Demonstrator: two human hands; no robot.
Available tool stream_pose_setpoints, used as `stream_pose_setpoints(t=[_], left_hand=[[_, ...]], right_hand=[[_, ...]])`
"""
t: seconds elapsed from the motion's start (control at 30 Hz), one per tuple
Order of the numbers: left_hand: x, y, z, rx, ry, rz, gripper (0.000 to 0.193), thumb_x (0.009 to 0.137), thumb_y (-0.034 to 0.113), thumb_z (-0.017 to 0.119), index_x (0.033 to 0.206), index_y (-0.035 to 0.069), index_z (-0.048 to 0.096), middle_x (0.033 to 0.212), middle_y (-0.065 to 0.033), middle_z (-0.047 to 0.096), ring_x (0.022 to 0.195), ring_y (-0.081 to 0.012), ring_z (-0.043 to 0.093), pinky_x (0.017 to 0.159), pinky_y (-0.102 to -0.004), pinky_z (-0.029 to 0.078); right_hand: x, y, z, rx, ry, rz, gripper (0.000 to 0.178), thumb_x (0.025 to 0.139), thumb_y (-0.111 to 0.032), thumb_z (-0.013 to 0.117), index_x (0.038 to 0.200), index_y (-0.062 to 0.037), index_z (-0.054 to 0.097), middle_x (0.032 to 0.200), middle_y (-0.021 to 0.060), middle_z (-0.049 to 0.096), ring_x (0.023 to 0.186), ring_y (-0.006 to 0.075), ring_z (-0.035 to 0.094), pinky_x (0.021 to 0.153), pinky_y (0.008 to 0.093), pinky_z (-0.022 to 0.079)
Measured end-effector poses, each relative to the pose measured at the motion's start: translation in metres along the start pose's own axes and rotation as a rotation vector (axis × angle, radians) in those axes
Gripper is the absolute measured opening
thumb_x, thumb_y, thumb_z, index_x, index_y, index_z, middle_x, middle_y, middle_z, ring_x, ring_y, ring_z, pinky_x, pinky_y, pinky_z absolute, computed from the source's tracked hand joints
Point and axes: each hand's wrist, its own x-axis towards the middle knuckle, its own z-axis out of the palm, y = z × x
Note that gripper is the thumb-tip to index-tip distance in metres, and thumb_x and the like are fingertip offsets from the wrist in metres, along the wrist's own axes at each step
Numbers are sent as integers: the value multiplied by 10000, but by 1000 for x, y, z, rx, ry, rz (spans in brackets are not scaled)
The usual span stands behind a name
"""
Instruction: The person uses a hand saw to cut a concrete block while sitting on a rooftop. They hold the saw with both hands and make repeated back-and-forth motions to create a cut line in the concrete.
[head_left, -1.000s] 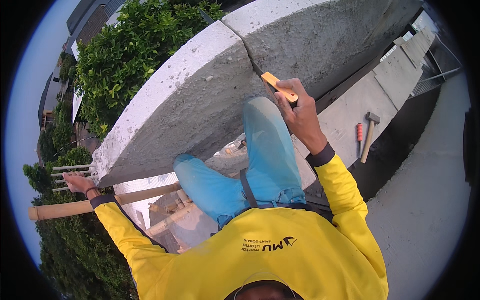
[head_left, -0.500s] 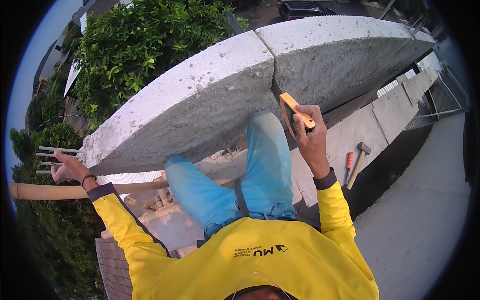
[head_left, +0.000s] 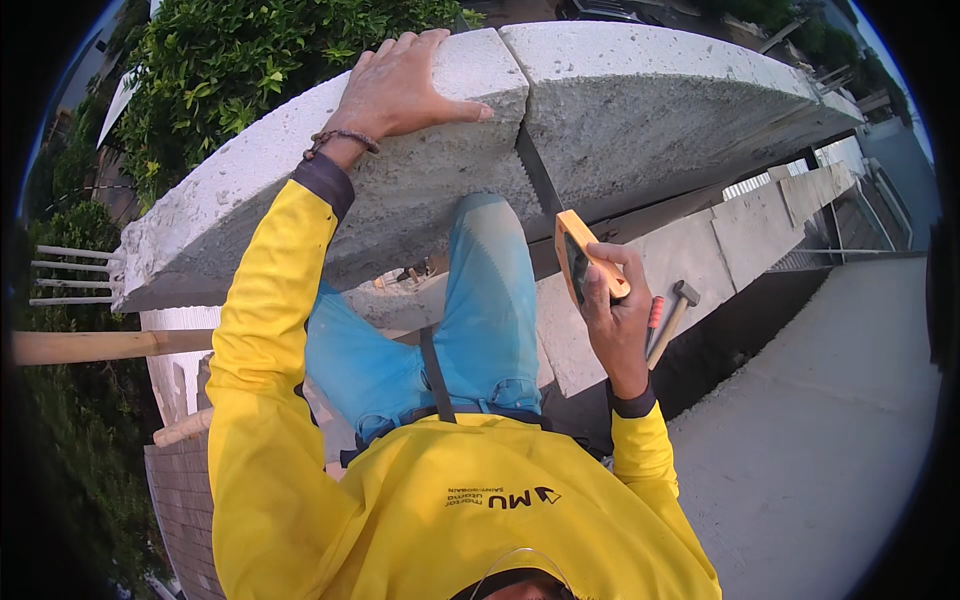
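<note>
The saw (head_left: 540,182) is held by its yellow handle (head_left: 578,228) in the right hand (head_left: 618,320), fingers and thumb clamped round the grip; the blade is slanted up and leftward into the cut (head_left: 513,60) in the slab (head_left: 640,125). The left hand (head_left: 395,92) is laid over the slab's upper edge, left of the cut, with the thumb spread apart from the fingers and directed toward the cut; nothing is clamped in it. The depth of the cut cannot be told, as its lower end is partly covered by the blade. Risks judged: the thumb could be nicked if the blade were to jump out of the cut, since it is rested near that line. Binding would be expected if the blade were twisted in the grip or if the two sides of the cut were pressed together. The right knee (head_left: 485,210) is placed just beside the blade and could be scraped by a slip. The left part of the slab, from whose end bars (head_left: 80,267) protrude, could tip or drop if cut through unsupported; its support is not clearly shown. The hammer (head_left: 674,318) and the red-handled tool (head_left: 655,313) are laid near the rim of the ledge (head_left: 690,255) and could be knocked into the dark gap by the right arm.
</note>
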Motion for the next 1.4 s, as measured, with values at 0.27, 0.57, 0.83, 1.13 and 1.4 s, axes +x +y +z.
stream_pose_setpoints(t=[0.27, 0.57, 0.83, 1.13, 1.4], left_hand=[[-2, -8, 11, -17, -26, -25, 1156, 639, 849, 773, 1477, 83, 556, 1317, -218, 653, 1243, -365, 640, 1077, -474, 493], [-5, -1, 0, -55, 13, -30, 1196, 601, 851, 792, 1476, 69, 558, 1322, -221, 654, 1244, -361, 639, 1076, -463, 496], [-6, 1, 3, -60, -11, -75, 1193, 604, 842, 795, 1475, 61, 556, 1310, -216, 656, 1241, -363, 635, 1078, -463, 486], [-5, 6, -4, -71, 0, -68, 1190, 608, 832, 798, 1473, 51, 555, 1296, -209, 659, 1237, -365, 631, 1080, -464, 474], [-9, 12, -13, -137, -85, -158, 1145, 580, 821, 816, 1381, 31, 602, 1276, -209, 639, 1249, -343, 588, 1091, -452, 420]], right_hand=[[21, -18, 17, 11, 34, -15, 200, 1076, -180, 611, 1169, -2, 618, 1033, 107, 650, 881, 146, 639, 762, 283, 507], [-18, 32, -6, -48, 44, -104, 214, 1056, -186, 649, 1178, -13, 616, 1035, 97, 641, 829, 132, 635, 730, 275, 506], [5, 4, 26, 27, 57, 22, 226, 1066, -200, 632, 1167, 2, 615, 1029, 80, 627, 917, 137, 601, 808, 281, 488], [-10, 61, 13, 32, 54, -67, 319, 1075, -305, 636, 1234, -34, 583, 934, 14, 566, 765, 54, 529, 660, 215, 437], [-8, 36, 28, 61, 56, -92, 362, 1076, -344, 624, 1186, -3, 572, 989, 50, 556, 764, 75, 530, 681, 231, 455]])
